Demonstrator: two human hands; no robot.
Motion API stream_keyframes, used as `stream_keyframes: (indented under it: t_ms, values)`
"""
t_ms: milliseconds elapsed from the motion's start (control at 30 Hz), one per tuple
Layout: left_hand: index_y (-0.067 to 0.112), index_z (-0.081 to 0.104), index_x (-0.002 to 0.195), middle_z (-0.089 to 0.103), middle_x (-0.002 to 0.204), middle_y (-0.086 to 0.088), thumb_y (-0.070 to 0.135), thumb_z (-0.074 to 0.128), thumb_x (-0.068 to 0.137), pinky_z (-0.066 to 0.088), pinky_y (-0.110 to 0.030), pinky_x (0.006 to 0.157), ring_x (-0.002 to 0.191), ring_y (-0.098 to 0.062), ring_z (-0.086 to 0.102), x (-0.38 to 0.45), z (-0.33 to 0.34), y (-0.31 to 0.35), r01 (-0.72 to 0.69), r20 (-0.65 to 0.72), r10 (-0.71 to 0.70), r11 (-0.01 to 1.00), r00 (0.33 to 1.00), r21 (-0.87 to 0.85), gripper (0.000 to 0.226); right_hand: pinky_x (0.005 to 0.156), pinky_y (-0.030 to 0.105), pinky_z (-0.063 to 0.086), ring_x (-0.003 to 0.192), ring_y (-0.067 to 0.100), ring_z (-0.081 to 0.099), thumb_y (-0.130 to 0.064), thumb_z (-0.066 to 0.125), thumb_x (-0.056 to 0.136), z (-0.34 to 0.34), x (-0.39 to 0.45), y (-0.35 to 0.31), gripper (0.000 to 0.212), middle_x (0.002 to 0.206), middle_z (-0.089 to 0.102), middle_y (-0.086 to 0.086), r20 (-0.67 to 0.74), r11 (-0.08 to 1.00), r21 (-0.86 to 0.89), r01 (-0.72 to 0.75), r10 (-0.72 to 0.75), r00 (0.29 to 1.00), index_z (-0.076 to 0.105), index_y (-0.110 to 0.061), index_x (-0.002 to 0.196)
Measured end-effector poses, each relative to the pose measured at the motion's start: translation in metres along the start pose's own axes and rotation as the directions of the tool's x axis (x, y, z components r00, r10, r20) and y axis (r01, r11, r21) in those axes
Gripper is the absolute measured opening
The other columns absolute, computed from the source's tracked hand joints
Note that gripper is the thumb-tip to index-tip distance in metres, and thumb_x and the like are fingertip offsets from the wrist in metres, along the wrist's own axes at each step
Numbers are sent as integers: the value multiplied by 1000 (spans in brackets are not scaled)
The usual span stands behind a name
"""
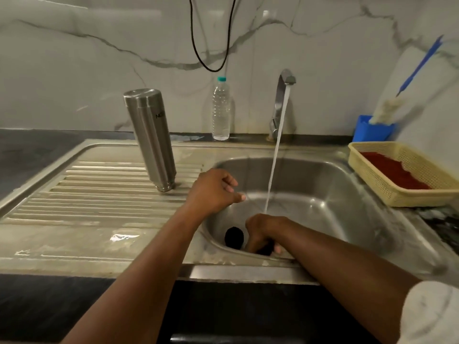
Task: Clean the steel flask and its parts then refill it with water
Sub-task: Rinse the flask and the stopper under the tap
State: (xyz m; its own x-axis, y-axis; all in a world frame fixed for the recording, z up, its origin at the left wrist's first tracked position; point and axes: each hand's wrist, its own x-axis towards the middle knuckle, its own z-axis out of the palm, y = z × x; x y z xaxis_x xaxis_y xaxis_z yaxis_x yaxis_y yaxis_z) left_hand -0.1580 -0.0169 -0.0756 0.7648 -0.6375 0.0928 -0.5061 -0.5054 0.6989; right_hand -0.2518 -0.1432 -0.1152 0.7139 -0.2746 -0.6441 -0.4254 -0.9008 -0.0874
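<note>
Our right hand (263, 233) reaches down into the near corner of the sink (347, 194), fingers curled around a dark flask part (267, 249), with another black part (234, 238) lying just left of it. Our left hand (214, 191) hovers loosely curled and holding nothing over the sink's left rim. We see the steel flask (150, 137) standing upside down on the drainboard (87, 189) at far left, and the tap (282, 103) running into the basin.

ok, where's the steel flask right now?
Head view, left of centre: the steel flask stands mouth-down on the ribbed drainboard, just left of the sink basin, beyond the left hand.
</note>
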Motion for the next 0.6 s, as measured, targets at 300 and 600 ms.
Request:
stream_keyframes:
  t_ms: [300, 600]
  values:
    - [21, 74, 102, 73, 88, 4, 29, 95, 71, 55, -24, 80, 84, -10, 71, 40, 28, 19, -2, -61, -2, 998, 998, -68, 39, 60, 42, 65, 63, 18, 74, -42, 82, 63, -60, -13, 85, 34, 67, 74, 4, -579, 791, 563, 241, 168, 798, 75, -12, 75]
    - [26, 58, 140, 71, 128, -3, 14, 63, 100, 59, -48, 99, 112, -22, 70, 91, 89, 38, 12, 8, -9, 908, 1000, -419, 43, 77, 42, 67, 95, 21, 73, -29, 77, 91, -63, 25, 110, 36, 111, 69, 6, -581, 164, 809, 565, 374, 723, 64, -14, 121]
